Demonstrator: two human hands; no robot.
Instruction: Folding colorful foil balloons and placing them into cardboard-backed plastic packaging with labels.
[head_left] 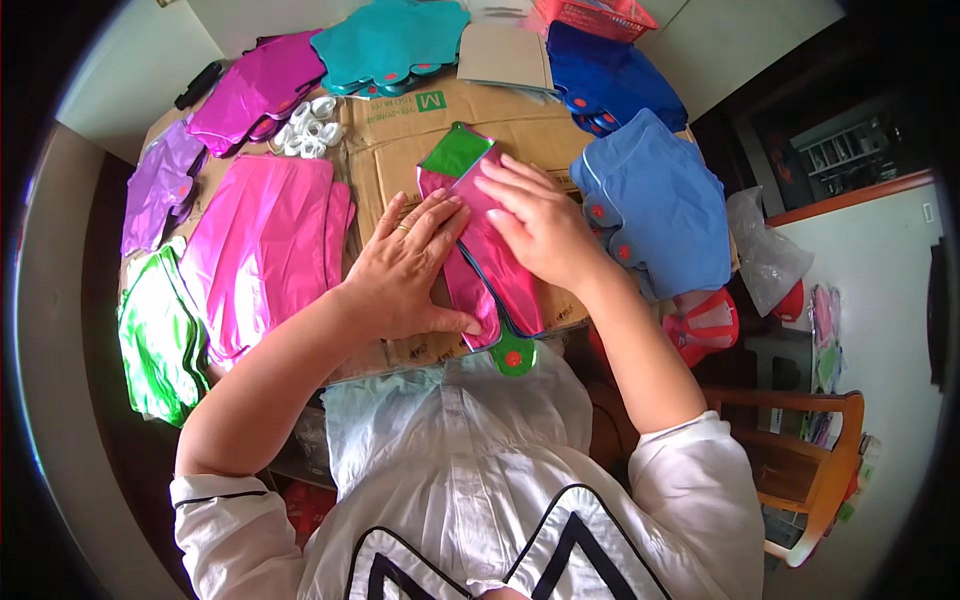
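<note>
A shiny pink piece of fabric with green parts lies folded into narrow panels in front of me, dark edging running along its fold. Green shows at its far end, and a rounded green tab with a red dot sticks out at the near end. My left hand rests flat on its left panel, fingers stretched and thumb apart near the lower end. On the upper right part lies my right hand, fingers extended and pressing on the fabric. Neither hand grips anything. Both hands hide some of the folds.
Flattened cardboard covers the table. Around its edge lie fabric stacks: pink, green, purple, magenta, teal, dark blue and light blue. White cord bundles sit far left. A wooden chair stands right.
</note>
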